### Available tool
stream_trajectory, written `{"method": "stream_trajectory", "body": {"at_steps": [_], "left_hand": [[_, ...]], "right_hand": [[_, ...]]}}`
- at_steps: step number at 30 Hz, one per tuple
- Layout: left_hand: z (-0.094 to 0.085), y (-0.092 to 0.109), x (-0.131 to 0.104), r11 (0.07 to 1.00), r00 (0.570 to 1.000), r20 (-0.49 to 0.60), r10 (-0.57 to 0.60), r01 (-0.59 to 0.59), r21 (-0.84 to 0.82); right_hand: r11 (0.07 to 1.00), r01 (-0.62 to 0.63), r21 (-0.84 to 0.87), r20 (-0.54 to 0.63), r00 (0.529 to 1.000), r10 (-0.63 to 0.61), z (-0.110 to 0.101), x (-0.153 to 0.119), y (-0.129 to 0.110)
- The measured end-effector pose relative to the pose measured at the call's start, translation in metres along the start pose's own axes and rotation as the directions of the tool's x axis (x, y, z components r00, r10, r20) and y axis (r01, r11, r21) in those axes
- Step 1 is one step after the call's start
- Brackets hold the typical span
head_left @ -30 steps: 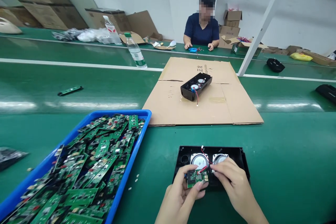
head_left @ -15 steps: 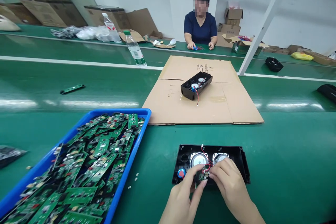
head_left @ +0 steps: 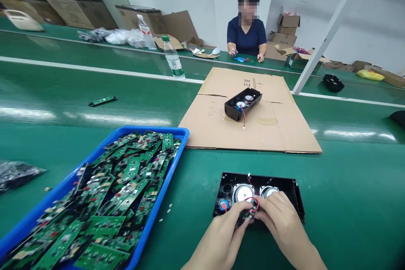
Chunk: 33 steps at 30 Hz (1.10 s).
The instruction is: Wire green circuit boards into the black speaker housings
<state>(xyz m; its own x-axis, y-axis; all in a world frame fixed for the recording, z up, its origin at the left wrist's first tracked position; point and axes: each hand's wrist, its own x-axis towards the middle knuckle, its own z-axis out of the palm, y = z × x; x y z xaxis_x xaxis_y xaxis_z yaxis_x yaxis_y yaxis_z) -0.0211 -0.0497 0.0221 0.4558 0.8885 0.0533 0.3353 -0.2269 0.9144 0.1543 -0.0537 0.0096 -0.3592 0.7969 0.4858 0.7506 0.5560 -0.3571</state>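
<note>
A black speaker housing (head_left: 287, 183) lies open-side up in front of me, with two round speakers (head_left: 243, 194) fixed inside. At its left end sits a blue cylindrical part (head_left: 224, 205) with a reddish end. Over the near edge, my left hand (head_left: 221, 232) pinches a small circuit board (head_left: 244, 216), mostly covered by the fingers. My right hand (head_left: 281, 219) is closed with its fingertips at the board's right end, where a looped red wire (head_left: 257, 203) runs; the wire's end is hidden between the fingers.
To the left stands a blue tray (head_left: 164, 190) heaped with green circuit boards. Ahead, a cardboard sheet (head_left: 202, 130) carries a second black speaker housing (head_left: 234, 112). A lone board (head_left: 103, 101), a water bottle (head_left: 173, 61) and a co-worker (head_left: 247, 36) are farther off.
The camera view has shifted slightly, moving the scene rightward. My hands stay together at the board, which shows less between my fingers. The co-worker's hand on the left has lifted with something blue.
</note>
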Motion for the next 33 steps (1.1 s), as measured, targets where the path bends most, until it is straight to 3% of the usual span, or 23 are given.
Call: {"method": "stream_trajectory", "body": {"at_steps": [6, 14, 19, 22, 25, 31, 33], "left_hand": [[-0.002, -0.001, 0.001, 0.998, 0.997, 0.041, 0.064, -0.062, -0.033], [-0.004, -0.006, 0.007, 0.995, 0.994, 0.065, 0.086, -0.082, -0.060], [0.001, -0.008, 0.006, 0.990, 0.998, -0.009, 0.060, -0.061, -0.127], [0.007, -0.009, 0.001, 0.979, 0.998, -0.060, -0.024, 0.011, -0.206], [0.011, -0.010, -0.005, 0.987, 0.996, -0.076, -0.050, 0.038, -0.157], [0.012, -0.014, -0.008, 0.994, 0.994, -0.070, -0.083, 0.077, -0.080], [0.012, -0.015, -0.008, 0.992, 0.993, -0.070, -0.095, 0.088, -0.086]], "right_hand": [[0.997, 0.020, 0.073, 0.135, 0.990, -0.030, -0.009, 0.008, 0.008], [0.997, 0.054, 0.063, 0.125, 0.990, -0.062, -0.007, 0.013, 0.005], [0.996, 0.053, 0.068, 0.166, 0.984, -0.063, -0.006, 0.011, 0.014], [0.991, -0.043, 0.124, 0.210, 0.978, 0.016, -0.011, 0.014, 0.020], [0.974, -0.175, 0.145, 0.202, 0.969, 0.144, -0.013, 0.020, 0.018], [0.958, -0.276, -0.080, 0.255, 0.923, 0.287, 0.004, 0.030, 0.005], [0.955, -0.291, -0.064, 0.257, 0.920, 0.297, 0.008, 0.028, 0.006]]}}
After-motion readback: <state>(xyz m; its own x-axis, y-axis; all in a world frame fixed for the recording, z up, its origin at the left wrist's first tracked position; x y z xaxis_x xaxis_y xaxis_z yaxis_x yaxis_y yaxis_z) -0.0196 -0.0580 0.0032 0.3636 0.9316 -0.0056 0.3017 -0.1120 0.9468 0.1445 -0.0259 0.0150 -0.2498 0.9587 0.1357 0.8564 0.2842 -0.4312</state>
